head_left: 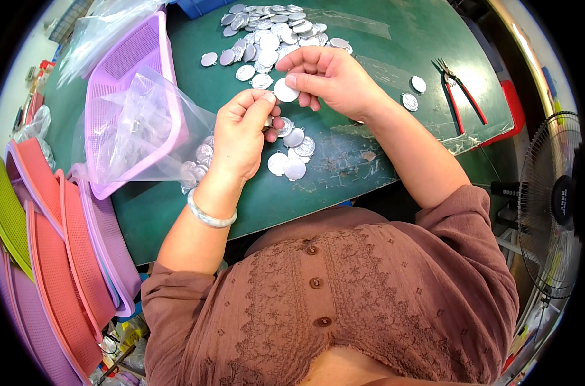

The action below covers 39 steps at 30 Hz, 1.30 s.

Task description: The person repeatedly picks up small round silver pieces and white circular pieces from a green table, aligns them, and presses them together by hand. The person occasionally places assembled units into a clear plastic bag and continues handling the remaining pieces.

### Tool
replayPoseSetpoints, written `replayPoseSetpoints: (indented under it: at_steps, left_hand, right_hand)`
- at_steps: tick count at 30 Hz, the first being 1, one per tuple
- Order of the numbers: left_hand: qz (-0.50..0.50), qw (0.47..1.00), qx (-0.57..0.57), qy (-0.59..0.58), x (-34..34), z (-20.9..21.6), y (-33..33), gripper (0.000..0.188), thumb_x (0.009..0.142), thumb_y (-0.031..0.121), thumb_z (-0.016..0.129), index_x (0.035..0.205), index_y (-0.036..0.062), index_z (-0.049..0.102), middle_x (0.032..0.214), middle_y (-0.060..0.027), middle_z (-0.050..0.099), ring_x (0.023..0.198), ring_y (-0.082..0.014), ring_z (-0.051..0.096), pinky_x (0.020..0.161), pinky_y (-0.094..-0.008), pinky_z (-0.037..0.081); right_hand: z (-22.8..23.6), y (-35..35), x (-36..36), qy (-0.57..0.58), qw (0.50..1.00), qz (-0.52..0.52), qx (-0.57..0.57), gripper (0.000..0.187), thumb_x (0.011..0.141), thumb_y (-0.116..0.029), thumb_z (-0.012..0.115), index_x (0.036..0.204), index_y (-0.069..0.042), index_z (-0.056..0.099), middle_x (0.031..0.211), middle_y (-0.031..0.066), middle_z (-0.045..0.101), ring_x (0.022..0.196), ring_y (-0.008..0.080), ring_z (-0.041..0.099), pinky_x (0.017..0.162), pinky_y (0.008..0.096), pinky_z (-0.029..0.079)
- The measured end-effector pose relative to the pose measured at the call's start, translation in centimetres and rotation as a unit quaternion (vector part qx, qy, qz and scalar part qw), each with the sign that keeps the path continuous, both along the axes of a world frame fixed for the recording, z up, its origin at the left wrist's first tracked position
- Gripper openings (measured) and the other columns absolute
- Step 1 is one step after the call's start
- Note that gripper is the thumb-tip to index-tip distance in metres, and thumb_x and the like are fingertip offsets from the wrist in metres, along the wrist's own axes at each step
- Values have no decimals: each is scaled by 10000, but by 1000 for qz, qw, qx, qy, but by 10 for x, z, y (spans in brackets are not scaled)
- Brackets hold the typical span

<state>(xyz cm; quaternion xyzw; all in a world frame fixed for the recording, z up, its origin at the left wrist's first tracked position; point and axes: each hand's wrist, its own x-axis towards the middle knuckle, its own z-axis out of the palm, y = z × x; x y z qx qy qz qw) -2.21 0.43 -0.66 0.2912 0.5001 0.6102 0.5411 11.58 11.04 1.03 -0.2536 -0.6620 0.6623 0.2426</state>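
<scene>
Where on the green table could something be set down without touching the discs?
Bare table shows at near left, between the lilac basket and the left forearm, and at far right, beyond the pliers. It is crowded at the far middle, under the heap of discs, and beside the left hand, where loose discs lie.
</scene>
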Motion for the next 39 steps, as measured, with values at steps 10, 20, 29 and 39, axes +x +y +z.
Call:
replayPoseSetpoints:
  at_steps: [10,20,29,39]
  left_hand:
    - [1,997,-38,-62,-3,3,-1,185,876,189,493,853,22,568,714,-45,553,605,-127,525,483,-228,381]
    - [-6,986,14,-167,-3,4,0,297,914,232,440,1072,1,542,861,-70,582,724,-157,560,586,-255,453]
    - [-37,972,28,-231,-6,6,0,359,915,273,436,1100,-22,520,869,-82,575,750,-168,556,606,-255,453]
    - [-46,982,17,-183,-6,7,-4,160,786,15,568,946,20,554,840,-70,589,759,-165,600,551,-208,475]
  right_hand:
    - [0,-1,0,26,998,-13,48,260,827,-69,553,1073,14,535,797,28,580,627,66,536,530,194,438]
    - [-9,-4,-1,128,963,15,236,323,736,80,564,1049,1,557,858,72,629,824,127,604,741,250,486]
    - [-2,3,5,114,976,-8,188,302,806,51,493,1099,-2,542,915,63,626,897,121,577,814,253,450]
    - [-14,35,17,-207,870,-110,434,351,746,-56,580,1095,-69,554,865,73,609,732,198,551,653,301,450]
